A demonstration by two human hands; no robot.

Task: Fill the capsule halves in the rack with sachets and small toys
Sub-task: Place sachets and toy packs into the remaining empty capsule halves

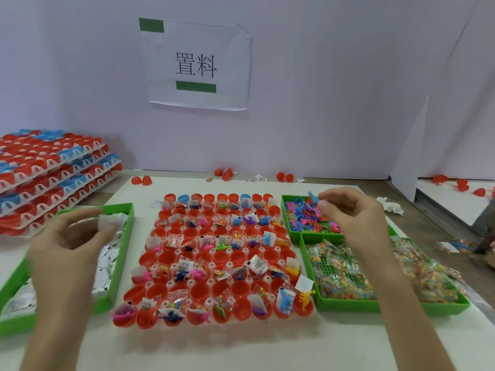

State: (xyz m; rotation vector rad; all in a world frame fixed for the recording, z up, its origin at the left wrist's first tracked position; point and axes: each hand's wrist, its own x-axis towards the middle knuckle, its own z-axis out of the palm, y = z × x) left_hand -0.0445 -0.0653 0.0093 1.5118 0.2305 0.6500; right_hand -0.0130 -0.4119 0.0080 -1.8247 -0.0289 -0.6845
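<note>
While the left hand [67, 245] hovers over the long green plastic tray [126, 236] left of the rack, it pinches a white paper sachet [108, 222] between thumb and fingers. The hand is blurred, but the grip is narrow and on the sachet. More white sachets fill that tray.

Over the small green plastic tray [308, 237] at the rack's far right corner, the right hand [353, 218] has its fingers curled. Its fingertips [322, 203] are close together among the small pink and blue plastic toys [302, 218]; cannot tell if a toy is caught between them.

The white plastic rack [213, 281] lies flat on the white table [241, 344] between the trays, its red plastic capsule halves [158, 290] open side up — many hold sachets, toys or clear packets, others are bare red.

Nearer the person, touching the toy tray, a large green plastic tray [348, 303] holds clear packets of coloured bits [337, 271].

Stacked racks of red and blue halves [53, 170] sit far left — a paper sign [198, 65] hangs on the wall behind.
</note>
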